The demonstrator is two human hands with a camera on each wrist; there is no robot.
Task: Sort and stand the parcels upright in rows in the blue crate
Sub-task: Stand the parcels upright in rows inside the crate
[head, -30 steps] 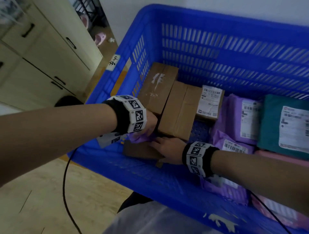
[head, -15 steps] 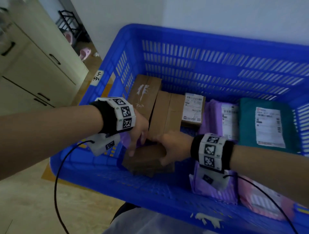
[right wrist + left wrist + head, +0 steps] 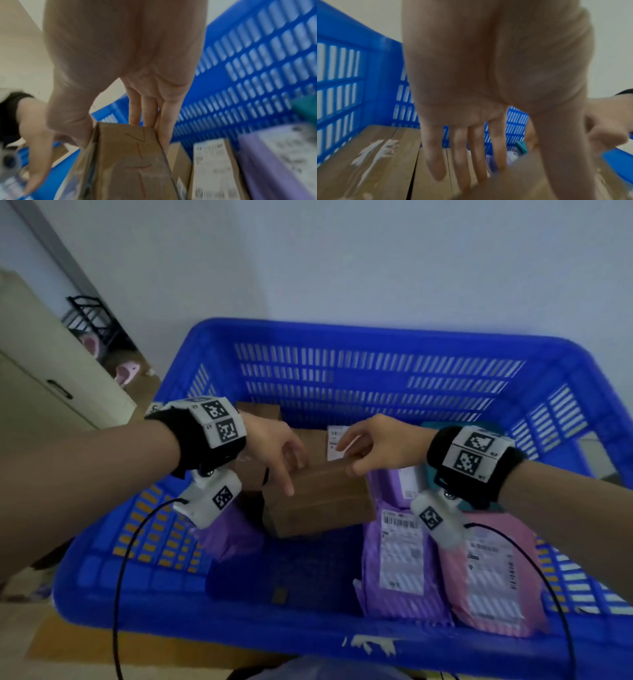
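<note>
The blue crate (image 3: 376, 333) holds several parcels. My right hand (image 3: 373, 446) pinches the top edge of a brown cardboard box (image 3: 318, 501), thumb on the near face and fingers (image 3: 147, 115) behind, holding it up on edge in the crate's middle. My left hand (image 3: 274, 450) rests straight fingers (image 3: 462, 155) on the box's left top corner without curling round it. More brown boxes (image 3: 376, 155) stand along the back left wall, one with a white label (image 3: 212, 162). A purple mailer (image 3: 400, 563) and a pink mailer (image 3: 493, 573) lie at the front right.
Another purple mailer (image 3: 233, 535) lies left of the held box, under my left wrist. A teal parcel (image 3: 426, 424) shows behind my right wrist. Bare crate floor (image 3: 308, 570) shows in front of the box. A cream cabinet (image 3: 51, 378) stands to the left.
The brown box has come up from lying flat at the crate's front left to standing on edge, higher and nearer the middle. My right hand moved to its top edge.
</note>
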